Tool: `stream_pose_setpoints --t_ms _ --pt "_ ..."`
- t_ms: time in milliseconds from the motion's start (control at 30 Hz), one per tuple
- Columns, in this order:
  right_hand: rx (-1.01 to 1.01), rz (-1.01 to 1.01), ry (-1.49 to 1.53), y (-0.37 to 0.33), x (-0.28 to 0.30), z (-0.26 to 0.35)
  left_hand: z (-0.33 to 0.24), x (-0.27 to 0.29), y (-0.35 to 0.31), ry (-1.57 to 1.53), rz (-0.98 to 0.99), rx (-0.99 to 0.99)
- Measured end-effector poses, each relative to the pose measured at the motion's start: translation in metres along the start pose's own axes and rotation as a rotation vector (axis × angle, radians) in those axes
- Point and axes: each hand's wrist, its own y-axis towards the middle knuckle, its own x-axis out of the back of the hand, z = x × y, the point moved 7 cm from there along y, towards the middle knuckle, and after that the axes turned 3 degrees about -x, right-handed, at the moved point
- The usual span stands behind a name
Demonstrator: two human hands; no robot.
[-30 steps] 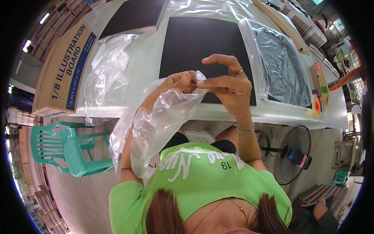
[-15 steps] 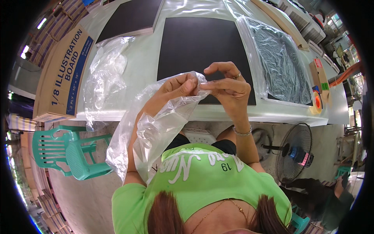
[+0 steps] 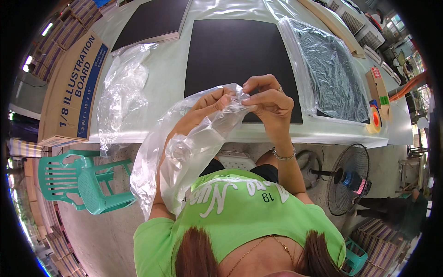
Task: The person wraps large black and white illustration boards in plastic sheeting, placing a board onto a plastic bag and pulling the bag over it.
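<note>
A clear plastic bag (image 3: 184,147) hangs from my hands, its film draped over my left forearm and down toward my lap. My left hand (image 3: 210,104) is closed and pinches the bag's edge. Close beside it, my right hand (image 3: 272,104) pinches the same edge between thumb and fingers. Both hands are raised over the near part of a black board (image 3: 235,55) that lies flat on the table. To the right rests another dark board in clear plastic wrapping (image 3: 327,74).
Crumpled clear plastic (image 3: 122,87) and a cardboard box (image 3: 74,92) lie on the table's left. A stack of black boards (image 3: 150,23) is behind. Tape rolls (image 3: 374,121) sit at the right edge. A green chair (image 3: 92,182) and a fan (image 3: 348,180) stand below.
My right hand's thumb and fingers have closed together on the bag's edge. The bag has shifted slightly to the right. At the lower right, a person in dark clothing has moved farther right.
</note>
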Motion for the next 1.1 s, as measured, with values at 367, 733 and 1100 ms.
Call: stream_pose_setpoints --t_ms 367,733,1100 --pt "-0.148 -0.159 0.095 -0.007 0.047 -0.008 -0.03 0.057 -0.015 0.181 -0.193 -0.212" --pt "-0.469 -0.079 0.05 -0.006 0.04 -0.019 -0.107 -0.015 -0.02 1.409 -0.336 -0.855" --pt "-0.305 0.789 0.416 -0.043 0.002 0.005 -0.038 0.063 -0.006 0.05 -0.426 0.071"
